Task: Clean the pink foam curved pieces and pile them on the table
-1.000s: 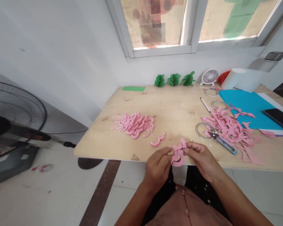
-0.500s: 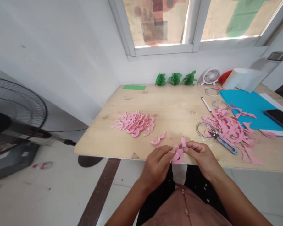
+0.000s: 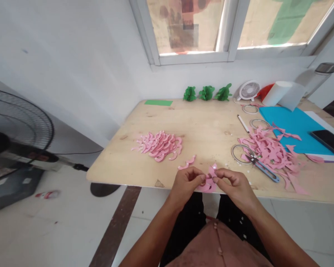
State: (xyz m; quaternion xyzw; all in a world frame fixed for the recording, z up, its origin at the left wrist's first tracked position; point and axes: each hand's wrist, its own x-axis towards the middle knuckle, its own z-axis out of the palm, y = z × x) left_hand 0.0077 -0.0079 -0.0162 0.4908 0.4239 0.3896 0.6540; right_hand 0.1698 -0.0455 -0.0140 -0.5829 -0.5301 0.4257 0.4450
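Left hand [image 3: 187, 182] and right hand [image 3: 233, 184] meet at the table's [image 3: 211, 129] near edge, both pinching one small bundle of pink curved pieces [image 3: 209, 178]. The fingers cover most of it, so its piece count is unreadable. Two loose crescents [image 3: 187, 163] lie just beyond. The scissors [image 3: 260, 168] are half buried under pink scraps [image 3: 269, 150].

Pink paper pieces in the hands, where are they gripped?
Both the left hand and right hand pinch the pink paper pieces by their upper edges with fingertips.
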